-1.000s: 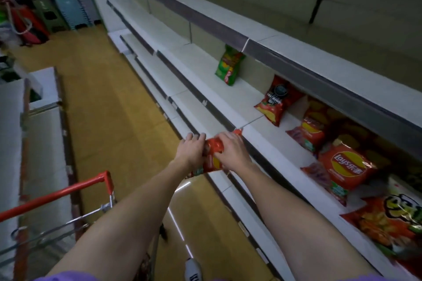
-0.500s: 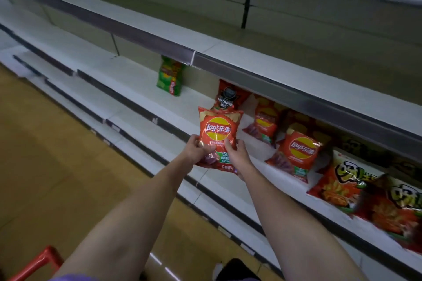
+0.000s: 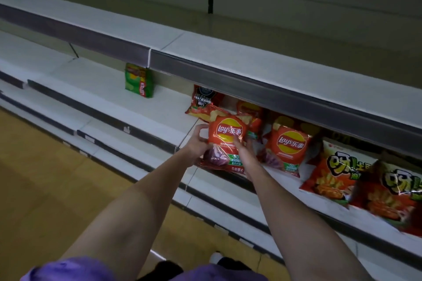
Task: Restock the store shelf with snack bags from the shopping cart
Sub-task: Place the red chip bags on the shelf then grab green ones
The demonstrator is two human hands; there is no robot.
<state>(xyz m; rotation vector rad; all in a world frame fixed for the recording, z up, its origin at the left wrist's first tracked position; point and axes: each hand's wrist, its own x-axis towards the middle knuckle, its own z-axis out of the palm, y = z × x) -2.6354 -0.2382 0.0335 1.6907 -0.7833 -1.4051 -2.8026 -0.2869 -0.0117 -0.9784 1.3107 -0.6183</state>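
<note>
A red Lay's snack bag point(image 3: 226, 141) stands upright over the front of the white store shelf point(image 3: 159, 112), held between both hands. My left hand point(image 3: 198, 143) grips its left edge, and my right hand point(image 3: 245, 151) grips its lower right side with fingers on the front. A second red Lay's bag point(image 3: 288, 148) stands just to the right, and another shows behind the held one. A dark red chip bag point(image 3: 201, 102) leans at the back left. The shopping cart is out of view.
A green snack bag point(image 3: 138, 80) stands alone further left on the same shelf. Orange bags with green lettering point(image 3: 338, 175) fill the right end. The upper shelf's grey front rail point(image 3: 228, 75) overhangs the row. Lower shelves point(image 3: 114, 141) and yellow floor point(image 3: 57, 189) lie below.
Both hands have carried the Lay's bag up from low beside the cart and forward onto the shelf row. The camera has swung right, so the cart has dropped out of view.
</note>
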